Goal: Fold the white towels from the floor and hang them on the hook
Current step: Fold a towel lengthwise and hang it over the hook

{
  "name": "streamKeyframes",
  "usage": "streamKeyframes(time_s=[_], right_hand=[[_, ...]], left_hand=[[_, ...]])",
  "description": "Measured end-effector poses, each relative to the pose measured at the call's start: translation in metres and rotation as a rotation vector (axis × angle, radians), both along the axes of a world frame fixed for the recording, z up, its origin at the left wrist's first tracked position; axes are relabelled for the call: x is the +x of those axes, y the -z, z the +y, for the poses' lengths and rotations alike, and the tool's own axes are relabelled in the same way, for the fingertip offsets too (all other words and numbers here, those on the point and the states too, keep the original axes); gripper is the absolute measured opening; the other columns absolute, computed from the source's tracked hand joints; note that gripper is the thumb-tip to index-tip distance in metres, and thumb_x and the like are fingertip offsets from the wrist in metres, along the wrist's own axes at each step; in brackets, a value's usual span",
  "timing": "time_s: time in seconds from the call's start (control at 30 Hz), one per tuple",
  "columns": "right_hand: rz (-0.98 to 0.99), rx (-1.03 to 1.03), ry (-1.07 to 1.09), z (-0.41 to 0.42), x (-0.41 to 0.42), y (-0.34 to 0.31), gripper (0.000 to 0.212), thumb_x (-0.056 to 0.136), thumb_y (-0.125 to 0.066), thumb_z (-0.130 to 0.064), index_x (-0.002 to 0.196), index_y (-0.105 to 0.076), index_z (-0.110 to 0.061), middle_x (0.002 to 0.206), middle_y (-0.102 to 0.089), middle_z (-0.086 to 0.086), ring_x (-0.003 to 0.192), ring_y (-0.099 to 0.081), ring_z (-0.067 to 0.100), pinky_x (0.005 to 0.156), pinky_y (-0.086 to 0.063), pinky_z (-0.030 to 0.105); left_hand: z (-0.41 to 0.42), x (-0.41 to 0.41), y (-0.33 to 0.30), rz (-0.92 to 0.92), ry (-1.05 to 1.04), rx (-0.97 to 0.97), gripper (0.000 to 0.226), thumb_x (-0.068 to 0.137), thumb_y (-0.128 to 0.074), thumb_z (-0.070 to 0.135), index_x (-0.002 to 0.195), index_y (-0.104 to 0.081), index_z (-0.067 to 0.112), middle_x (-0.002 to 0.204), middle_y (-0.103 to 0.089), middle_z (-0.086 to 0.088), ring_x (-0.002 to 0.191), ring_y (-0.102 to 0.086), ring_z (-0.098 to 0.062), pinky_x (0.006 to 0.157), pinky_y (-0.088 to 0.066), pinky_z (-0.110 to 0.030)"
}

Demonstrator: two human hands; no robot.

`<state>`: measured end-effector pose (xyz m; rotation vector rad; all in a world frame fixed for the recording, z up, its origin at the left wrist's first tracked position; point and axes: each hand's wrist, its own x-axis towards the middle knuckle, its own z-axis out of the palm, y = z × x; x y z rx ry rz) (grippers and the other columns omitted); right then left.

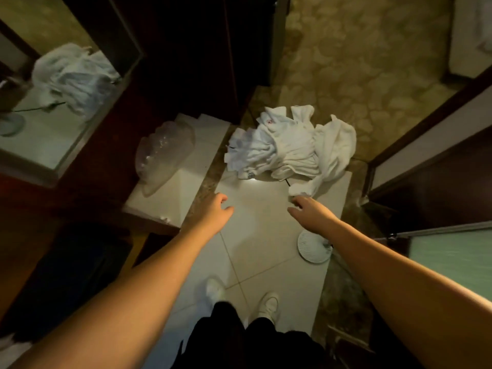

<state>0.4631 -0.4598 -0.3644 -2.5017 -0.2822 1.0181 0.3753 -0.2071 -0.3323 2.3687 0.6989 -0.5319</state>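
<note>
Bare, sleeveless forearms [165, 265]; black trousers [239, 339]; white shoes [269, 304].

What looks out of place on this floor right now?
The white towels lie crumpled in a heap on the tiled floor by the doorway, not folded or hung. A black cord pokes out from under them. The left hand and right hand reach toward the heap, holding nothing.
</note>
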Motion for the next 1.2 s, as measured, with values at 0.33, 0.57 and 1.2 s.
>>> streamKeyframes(time_s=[0.33,0.57,1.2], right_hand=[[0.163,-0.131,0.216,-0.027,0.090,0.108,0.049,0.101,-0.049,-0.039,0.144,-0.052,-0.015,0.144,-0.054,0.009,0.128,-0.053,0.028,0.099,-0.041,0.033],[0.319,-0.209,0.386,-0.024,0.154,0.191,0.046,0.102,-0.049,-0.037,0.142,-0.054,-0.015,0.143,-0.057,0.008,0.127,-0.055,0.026,0.100,-0.041,0.031],[0.509,-0.104,0.824,-0.072,0.230,0.510,0.033,0.100,-0.056,-0.025,0.127,-0.065,-0.009,0.129,-0.063,0.015,0.116,-0.056,0.030,0.099,-0.043,0.036]], left_hand=[[-0.013,0.145,0.118,0.126,0.172,-0.108,0.045,0.098,-0.058,0.031,0.139,-0.052,0.013,0.144,-0.051,-0.006,0.128,-0.051,-0.026,0.105,-0.042,-0.039],[0.000,0.258,0.213,0.240,0.350,-0.132,0.044,0.099,-0.056,0.032,0.138,-0.052,0.013,0.140,-0.052,-0.007,0.127,-0.051,-0.026,0.101,-0.040,-0.035],[-0.101,0.353,0.538,0.592,0.386,-0.260,0.039,0.093,-0.063,0.031,0.128,-0.059,0.013,0.127,-0.063,-0.010,0.111,-0.059,-0.026,0.084,-0.044,-0.029]])
